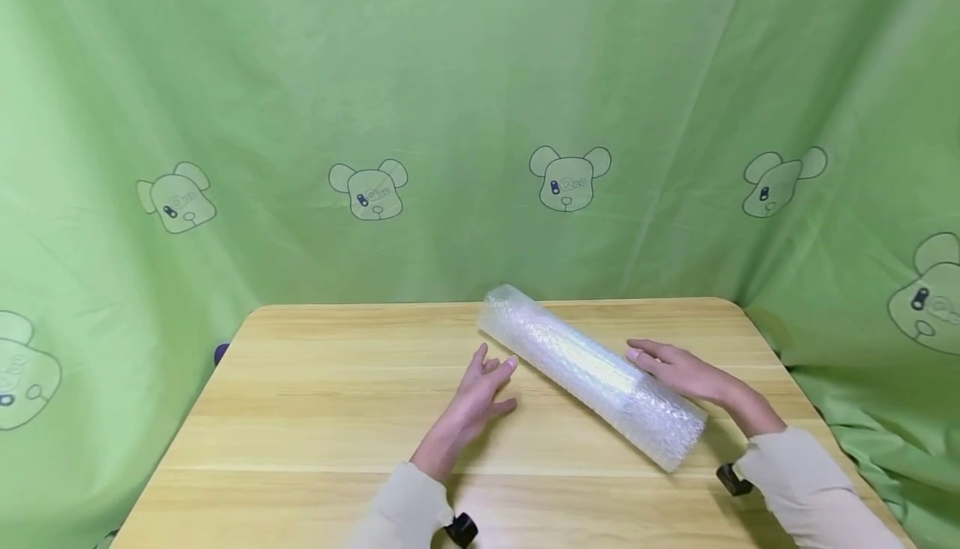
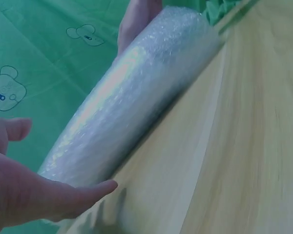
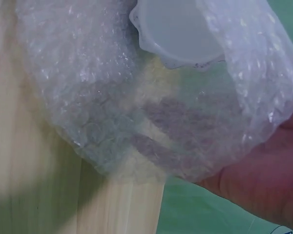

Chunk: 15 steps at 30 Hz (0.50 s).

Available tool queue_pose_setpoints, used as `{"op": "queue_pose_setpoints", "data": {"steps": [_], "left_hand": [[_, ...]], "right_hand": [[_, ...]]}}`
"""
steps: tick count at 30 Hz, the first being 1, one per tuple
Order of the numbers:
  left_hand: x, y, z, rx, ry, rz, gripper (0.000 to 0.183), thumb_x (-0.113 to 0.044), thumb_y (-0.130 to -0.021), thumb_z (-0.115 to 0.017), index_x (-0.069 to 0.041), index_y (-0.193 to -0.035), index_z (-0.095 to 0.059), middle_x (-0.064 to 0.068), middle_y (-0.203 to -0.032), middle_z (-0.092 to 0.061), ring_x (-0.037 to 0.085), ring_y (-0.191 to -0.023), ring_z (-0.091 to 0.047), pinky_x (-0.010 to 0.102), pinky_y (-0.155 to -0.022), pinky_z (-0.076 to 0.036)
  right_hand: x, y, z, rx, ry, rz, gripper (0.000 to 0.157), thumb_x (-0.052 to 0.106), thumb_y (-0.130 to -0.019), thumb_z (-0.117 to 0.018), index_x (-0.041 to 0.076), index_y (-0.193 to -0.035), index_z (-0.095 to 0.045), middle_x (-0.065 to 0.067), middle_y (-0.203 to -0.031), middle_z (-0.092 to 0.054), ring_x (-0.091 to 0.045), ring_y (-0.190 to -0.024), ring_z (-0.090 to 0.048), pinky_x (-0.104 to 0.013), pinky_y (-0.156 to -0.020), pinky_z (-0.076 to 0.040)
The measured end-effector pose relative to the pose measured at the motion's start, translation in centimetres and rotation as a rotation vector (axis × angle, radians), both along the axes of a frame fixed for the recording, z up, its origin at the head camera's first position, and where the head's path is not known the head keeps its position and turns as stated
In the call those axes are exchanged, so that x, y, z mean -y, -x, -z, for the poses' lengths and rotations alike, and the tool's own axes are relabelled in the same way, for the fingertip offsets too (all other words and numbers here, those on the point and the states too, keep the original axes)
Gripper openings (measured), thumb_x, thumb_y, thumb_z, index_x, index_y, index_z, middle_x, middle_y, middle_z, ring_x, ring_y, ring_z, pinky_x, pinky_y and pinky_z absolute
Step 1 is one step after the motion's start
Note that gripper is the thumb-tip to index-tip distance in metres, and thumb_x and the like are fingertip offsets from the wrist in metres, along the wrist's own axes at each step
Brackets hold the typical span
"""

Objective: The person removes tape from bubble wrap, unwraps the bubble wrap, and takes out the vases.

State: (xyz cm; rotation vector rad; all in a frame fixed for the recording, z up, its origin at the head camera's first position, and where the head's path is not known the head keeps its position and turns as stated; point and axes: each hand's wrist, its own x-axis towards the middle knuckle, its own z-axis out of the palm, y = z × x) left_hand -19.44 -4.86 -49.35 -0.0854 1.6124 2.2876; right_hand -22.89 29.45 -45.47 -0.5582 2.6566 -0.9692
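Observation:
A roll of clear bubble wrap point(image 1: 581, 370) lies slantwise on the wooden table, its near end toward the right. My right hand point(image 1: 686, 376) is at the roll's right side near that end, fingers extended along the wrap. Left of the roll, my left hand point(image 1: 472, 395) has its fingers spread and holds nothing. In the left wrist view the left thumb point(image 2: 88, 195) overlaps the roll's far end. The right wrist view looks into the near end, where a pale round piece with a wavy rim point(image 3: 180, 34) shows inside. Part of the right hand point(image 3: 263, 180) appears through the loose film.
The light wooden table point(image 1: 315, 416) has rounded far corners. Green curtains point(image 1: 465, 116) printed with bear heads hang behind it and on both sides. A small purple object point(image 1: 221, 353) shows at the table's left edge. Black wrist devices point(image 1: 461, 530) are on both sleeves.

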Motion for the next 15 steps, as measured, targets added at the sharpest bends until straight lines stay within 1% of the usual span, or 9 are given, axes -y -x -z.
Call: {"op": "queue_pose_setpoints", "data": {"steps": [2, 5, 9, 10, 13, 15], "left_hand": [[-0.5, 0.1, 0.1, 0.028, -0.035, -0.018, 0.103, -0.034, -0.099, -0.069, -0.01, -0.164, 0.007, 0.033, -0.166, -0.003, 0.051, -0.149, -0.021, 0.068, -0.108, -0.04], [-1.4, 0.3, 0.2, 0.069, -0.088, -0.036, 0.103, -0.035, -0.1, -0.067, -0.014, -0.165, 0.01, 0.031, -0.166, -0.008, 0.05, -0.149, -0.02, 0.072, -0.104, -0.041], [-2.6, 0.6, 0.2, 0.108, -0.139, -0.06, 0.098, -0.032, -0.101, -0.065, -0.018, -0.165, 0.008, 0.027, -0.167, -0.015, 0.051, -0.149, -0.019, 0.073, -0.101, -0.043], [-2.9, 0.6, 0.2, 0.116, -0.15, -0.066, 0.098, -0.032, -0.101, -0.065, -0.019, -0.165, 0.007, 0.026, -0.167, -0.015, 0.051, -0.149, -0.02, 0.073, -0.1, -0.044], [-3.8, 0.7, 0.0, 0.145, -0.191, -0.087, 0.1, -0.03, -0.099, -0.067, -0.019, -0.166, 0.006, 0.026, -0.167, -0.014, 0.052, -0.149, -0.02, 0.073, -0.1, -0.044], [-4.3, 0.8, -0.2, 0.166, -0.214, -0.104, 0.102, -0.03, -0.098, -0.069, -0.018, -0.166, 0.006, 0.027, -0.166, -0.016, 0.052, -0.148, -0.022, 0.073, -0.101, -0.043]], "right_hand": [[0.1, 0.1, 0.1, 0.03, -0.007, -0.007, 0.065, 0.037, -0.112, -0.038, -0.014, -0.151, -0.035, -0.038, -0.152, -0.037, -0.06, -0.14, -0.031, -0.072, -0.112, -0.03], [0.2, 0.3, 0.1, 0.068, -0.014, -0.01, 0.067, 0.039, -0.111, -0.038, -0.013, -0.152, -0.034, -0.038, -0.153, -0.035, -0.06, -0.141, -0.029, -0.074, -0.112, -0.027], [0.2, 0.3, 0.1, 0.121, -0.001, -0.01, 0.068, 0.04, -0.111, -0.037, -0.015, -0.151, -0.035, -0.039, -0.153, -0.035, -0.06, -0.141, -0.028, -0.075, -0.112, -0.026], [0.2, 0.4, 0.1, 0.14, 0.009, -0.012, 0.068, 0.04, -0.111, -0.037, -0.015, -0.15, -0.034, -0.04, -0.153, -0.035, -0.06, -0.141, -0.028, -0.075, -0.112, -0.026], [0.2, 0.4, 0.0, 0.192, 0.037, -0.021, 0.068, 0.039, -0.111, -0.039, -0.015, -0.15, -0.034, -0.039, -0.153, -0.035, -0.059, -0.141, -0.03, -0.073, -0.111, -0.03], [0.3, 0.5, -0.1, 0.25, 0.081, -0.031, 0.067, 0.038, -0.11, -0.039, -0.015, -0.151, -0.033, -0.039, -0.151, -0.038, -0.057, -0.136, -0.039, -0.07, -0.109, -0.038]]}}
